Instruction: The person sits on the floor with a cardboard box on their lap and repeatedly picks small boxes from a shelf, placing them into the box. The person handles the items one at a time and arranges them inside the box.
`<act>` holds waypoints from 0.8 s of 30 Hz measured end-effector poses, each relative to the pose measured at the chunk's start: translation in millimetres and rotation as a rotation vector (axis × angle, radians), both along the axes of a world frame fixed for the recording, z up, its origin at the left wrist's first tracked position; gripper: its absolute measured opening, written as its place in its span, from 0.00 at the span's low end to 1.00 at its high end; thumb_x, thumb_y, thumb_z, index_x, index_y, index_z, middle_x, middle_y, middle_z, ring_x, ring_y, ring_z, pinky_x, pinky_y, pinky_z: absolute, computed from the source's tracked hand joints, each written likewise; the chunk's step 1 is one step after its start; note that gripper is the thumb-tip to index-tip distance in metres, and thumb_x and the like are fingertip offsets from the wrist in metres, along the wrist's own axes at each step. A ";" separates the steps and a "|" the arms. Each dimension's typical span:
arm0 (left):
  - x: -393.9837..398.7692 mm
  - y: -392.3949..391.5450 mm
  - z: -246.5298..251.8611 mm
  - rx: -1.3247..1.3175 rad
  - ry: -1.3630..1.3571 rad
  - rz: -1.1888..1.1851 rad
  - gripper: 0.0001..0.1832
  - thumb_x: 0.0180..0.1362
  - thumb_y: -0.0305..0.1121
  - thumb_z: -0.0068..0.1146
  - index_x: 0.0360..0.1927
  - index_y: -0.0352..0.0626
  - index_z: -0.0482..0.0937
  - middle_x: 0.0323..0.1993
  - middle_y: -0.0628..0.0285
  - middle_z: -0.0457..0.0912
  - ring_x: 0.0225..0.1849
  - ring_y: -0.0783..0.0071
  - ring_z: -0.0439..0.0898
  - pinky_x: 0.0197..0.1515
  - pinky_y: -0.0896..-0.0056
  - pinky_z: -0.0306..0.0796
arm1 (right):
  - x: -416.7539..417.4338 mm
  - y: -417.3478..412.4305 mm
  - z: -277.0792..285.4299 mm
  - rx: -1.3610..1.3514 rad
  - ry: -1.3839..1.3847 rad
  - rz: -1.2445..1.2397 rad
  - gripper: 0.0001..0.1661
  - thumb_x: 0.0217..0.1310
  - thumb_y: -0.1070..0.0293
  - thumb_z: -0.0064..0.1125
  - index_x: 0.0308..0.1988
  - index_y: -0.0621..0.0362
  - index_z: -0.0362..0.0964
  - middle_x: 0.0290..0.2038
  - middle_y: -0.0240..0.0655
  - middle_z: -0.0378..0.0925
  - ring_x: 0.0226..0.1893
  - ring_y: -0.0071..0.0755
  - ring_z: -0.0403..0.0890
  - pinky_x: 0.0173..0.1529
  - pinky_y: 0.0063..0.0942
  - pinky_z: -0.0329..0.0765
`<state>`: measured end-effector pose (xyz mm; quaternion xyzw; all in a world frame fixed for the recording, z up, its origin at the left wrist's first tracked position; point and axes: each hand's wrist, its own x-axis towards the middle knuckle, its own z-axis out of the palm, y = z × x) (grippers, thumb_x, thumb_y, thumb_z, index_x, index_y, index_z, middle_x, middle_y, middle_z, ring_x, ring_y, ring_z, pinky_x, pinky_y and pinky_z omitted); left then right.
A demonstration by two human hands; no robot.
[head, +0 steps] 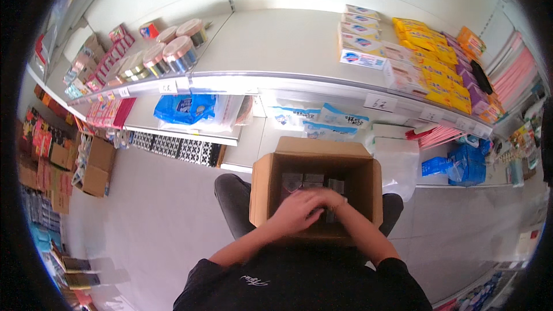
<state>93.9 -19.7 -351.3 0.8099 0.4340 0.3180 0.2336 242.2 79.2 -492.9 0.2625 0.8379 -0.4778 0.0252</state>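
Note:
An open cardboard box (323, 146) stands between my knees with its flaps folded outward. Several small packages (313, 178) lie down inside it, in shadow. My left hand (296, 211) is over the box's mouth, its fingers blurred and meeting my right hand. Bent inward at the wrist, my right hand (329, 198) overlaps the left one above the packages. Whether either hand grips anything is hidden by the overlap and the blur.
Ahead is a white shelf (276, 47) with soap boxes (362, 43), yellow packets (440, 69) and lidded jars (179, 54). Its metal front edge overhangs blue-and-white bags (330, 129) on the lower shelf. A clear plastic bag (395, 164) touches the box's right side. Another carton (97, 166) stands at left.

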 end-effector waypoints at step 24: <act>42.8 301.1 196.6 0.286 0.763 0.367 0.60 0.60 0.75 0.46 0.79 0.35 0.45 0.80 0.45 0.43 0.82 0.48 0.40 0.78 0.38 0.40 | 49.4 -120.7 104.7 0.177 0.143 -0.345 0.27 0.71 0.53 0.55 0.60 0.60 0.72 0.49 0.51 0.82 0.45 0.57 0.84 0.49 0.47 0.81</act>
